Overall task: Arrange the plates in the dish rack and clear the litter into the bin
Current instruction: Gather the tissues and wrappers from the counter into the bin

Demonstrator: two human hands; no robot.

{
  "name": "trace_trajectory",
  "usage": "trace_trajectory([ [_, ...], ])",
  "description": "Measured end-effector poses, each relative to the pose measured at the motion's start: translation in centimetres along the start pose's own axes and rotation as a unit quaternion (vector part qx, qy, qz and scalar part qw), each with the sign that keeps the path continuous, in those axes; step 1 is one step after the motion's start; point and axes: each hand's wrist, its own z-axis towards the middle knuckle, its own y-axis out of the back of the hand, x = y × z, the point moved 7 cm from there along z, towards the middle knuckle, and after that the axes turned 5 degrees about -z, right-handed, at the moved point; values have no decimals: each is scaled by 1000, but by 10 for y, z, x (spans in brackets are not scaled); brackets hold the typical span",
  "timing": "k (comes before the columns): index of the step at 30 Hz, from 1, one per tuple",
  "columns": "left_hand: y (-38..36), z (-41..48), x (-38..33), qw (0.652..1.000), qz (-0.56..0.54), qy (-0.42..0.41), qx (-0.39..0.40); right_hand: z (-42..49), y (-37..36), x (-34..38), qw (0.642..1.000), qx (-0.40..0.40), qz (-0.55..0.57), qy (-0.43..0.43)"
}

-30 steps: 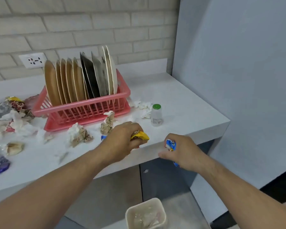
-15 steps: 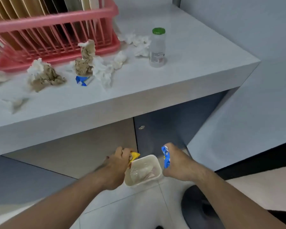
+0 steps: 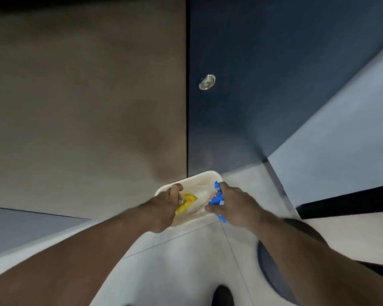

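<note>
Fingers [image 3: 177,188] of the left hand [image 3: 164,207] are gripping a yellow wrapper [image 3: 186,203] over the bin [image 3: 205,176]. At 3 o'clock, the right hand [image 3: 234,203] is clutching a blue wrapper [image 3: 218,196] at the rim.

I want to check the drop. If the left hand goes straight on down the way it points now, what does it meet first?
Most likely the inside of the bin. The left hand, shut on the yellow wrapper, points into the opening, with nothing between that I can see. Depth is unclear.
</note>
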Motion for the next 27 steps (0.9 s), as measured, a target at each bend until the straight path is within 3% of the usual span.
trace_trajectory([
  [4,-27,46,19,999,29,-26,-29,43,-36,-7,998,-10,-65,25],
  [12,-64,98,52,996,55,-41,-58,101,-73,-10,988,-48,-75,123],
  [14,-72,105,55,986,140,-51,-67,110,-79,-9,987,-46,-82,131],
  [17,-90,118,56,922,376,-67,-61,123,-94,-8,986,-16,-113,124],
  [19,-96,122,57,903,425,-42,-54,132,-100,-5,976,-15,-176,125],
  [23,-98,128,62,902,431,-27,-4,146,-99,-7,972,-52,-214,84],
  [27,-88,130,71,957,289,21,-17,140,-90,-7,969,-59,-222,97],
])
